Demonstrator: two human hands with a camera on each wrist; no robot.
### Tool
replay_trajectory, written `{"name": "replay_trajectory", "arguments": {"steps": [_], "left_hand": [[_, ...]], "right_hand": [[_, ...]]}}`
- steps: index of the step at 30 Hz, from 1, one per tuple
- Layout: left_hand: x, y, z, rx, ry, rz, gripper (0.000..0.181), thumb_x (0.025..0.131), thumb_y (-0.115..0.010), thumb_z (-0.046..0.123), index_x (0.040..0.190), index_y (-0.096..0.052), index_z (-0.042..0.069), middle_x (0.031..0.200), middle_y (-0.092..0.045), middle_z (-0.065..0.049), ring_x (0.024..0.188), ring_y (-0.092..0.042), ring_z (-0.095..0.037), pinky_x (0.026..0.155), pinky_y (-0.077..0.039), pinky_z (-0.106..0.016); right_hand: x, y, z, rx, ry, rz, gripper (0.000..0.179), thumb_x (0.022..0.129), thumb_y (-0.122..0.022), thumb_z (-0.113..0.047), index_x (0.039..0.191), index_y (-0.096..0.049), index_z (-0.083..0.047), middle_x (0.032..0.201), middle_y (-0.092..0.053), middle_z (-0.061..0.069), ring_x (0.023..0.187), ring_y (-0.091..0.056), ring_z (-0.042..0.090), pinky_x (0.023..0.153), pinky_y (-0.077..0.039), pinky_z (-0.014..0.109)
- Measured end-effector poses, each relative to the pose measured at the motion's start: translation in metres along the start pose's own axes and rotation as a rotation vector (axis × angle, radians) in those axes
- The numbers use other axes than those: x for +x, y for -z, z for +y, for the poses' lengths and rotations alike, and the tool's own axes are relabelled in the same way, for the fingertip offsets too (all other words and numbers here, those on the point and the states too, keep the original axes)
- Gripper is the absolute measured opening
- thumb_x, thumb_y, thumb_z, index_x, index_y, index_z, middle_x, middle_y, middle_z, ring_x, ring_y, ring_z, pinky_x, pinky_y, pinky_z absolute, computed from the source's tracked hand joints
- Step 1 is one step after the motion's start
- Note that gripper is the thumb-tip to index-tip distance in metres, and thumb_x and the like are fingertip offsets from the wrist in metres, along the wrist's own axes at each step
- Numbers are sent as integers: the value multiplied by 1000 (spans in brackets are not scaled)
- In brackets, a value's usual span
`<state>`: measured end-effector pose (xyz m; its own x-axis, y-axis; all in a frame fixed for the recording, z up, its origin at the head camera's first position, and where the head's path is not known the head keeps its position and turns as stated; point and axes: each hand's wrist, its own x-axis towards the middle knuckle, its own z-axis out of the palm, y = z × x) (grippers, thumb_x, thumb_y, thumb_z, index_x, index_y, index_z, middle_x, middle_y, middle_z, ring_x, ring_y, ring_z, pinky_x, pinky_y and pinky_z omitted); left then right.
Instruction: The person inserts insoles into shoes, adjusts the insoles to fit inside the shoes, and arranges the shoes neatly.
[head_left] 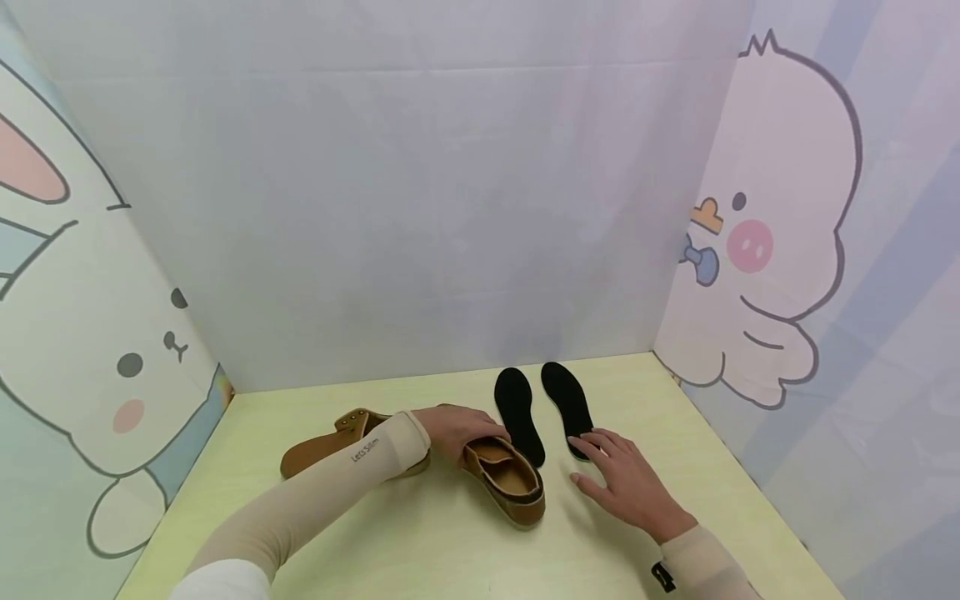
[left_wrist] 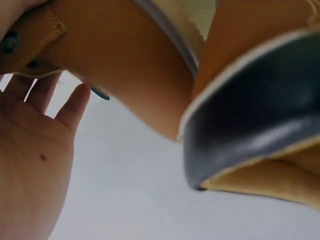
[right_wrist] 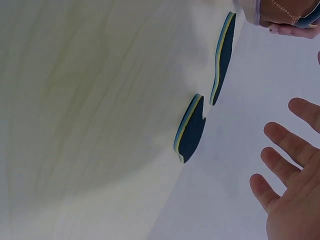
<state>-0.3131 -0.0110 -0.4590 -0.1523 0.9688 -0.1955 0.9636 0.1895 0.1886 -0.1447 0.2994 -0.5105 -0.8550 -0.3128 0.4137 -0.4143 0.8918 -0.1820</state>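
Observation:
My left hand (head_left: 457,427) grips a brown leather shoe (head_left: 525,510) near its front, with the tan-lined opening facing up and the heel toward me. Close up in the left wrist view are brown leather (left_wrist: 125,65) and a dark padded collar (left_wrist: 240,120). My right hand (head_left: 633,487), fingers spread and holding nothing, hovers by the near end of a black insole (head_left: 566,396). Left of it lies a second black insole (head_left: 517,408). The right wrist view shows blue and yellow layers along the edge of an insole (right_wrist: 190,130).
Another brown shoe (head_left: 318,452) lies to the left, partly hidden behind my left forearm. The pale yellow tabletop (head_left: 420,550) meets a white back wall (head_left: 420,250). Cartoon-printed side walls (head_left: 765,167) stand left and right.

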Motion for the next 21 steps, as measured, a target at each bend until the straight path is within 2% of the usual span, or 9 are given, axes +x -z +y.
{"name": "replay_trajectory", "arguments": {"steps": [6, 13, 17, 21], "left_hand": [[3, -8, -5, -25, -24, 44, 65, 84, -84, 22, 141, -54, 28, 131, -59, 6, 121, -55, -7, 103, -44, -25], [2, -11, 0, 76, 71, 87, 72, 84, -84, 29, 147, -49, 31, 137, -56, 5, 123, -54, -9, 96, -51, -29], [2, -16, 3, 126, 90, 125, 75, 85, -84, 31, 150, -47, 28, 139, -56, 3, 124, -55, -11, 96, -51, -29], [-2, -21, 7, 158, 136, 139, 82, 86, -84, 31, 155, -40, 26, 145, -52, 4, 130, -52, -12, 102, -48, -29]], "right_hand": [[4, -2, -3, 5, -3, -13, 54, 95, -69, -45, 141, -62, -17, 138, -59, 7, 133, -49, 34, 106, -39, 58], [8, -6, -7, 16, 11, -11, 52, 96, -69, -45, 139, -63, -18, 139, -59, 4, 134, -48, 33, 106, -38, 57], [12, -10, -10, 12, 32, -10, 50, 98, -67, -44, 139, -63, -18, 139, -60, 5, 134, -48, 34, 107, -39, 57], [20, -14, -14, 13, 68, 12, 50, 97, -69, -39, 140, -62, -16, 137, -61, 8, 132, -50, 34, 104, -41, 58]]}}
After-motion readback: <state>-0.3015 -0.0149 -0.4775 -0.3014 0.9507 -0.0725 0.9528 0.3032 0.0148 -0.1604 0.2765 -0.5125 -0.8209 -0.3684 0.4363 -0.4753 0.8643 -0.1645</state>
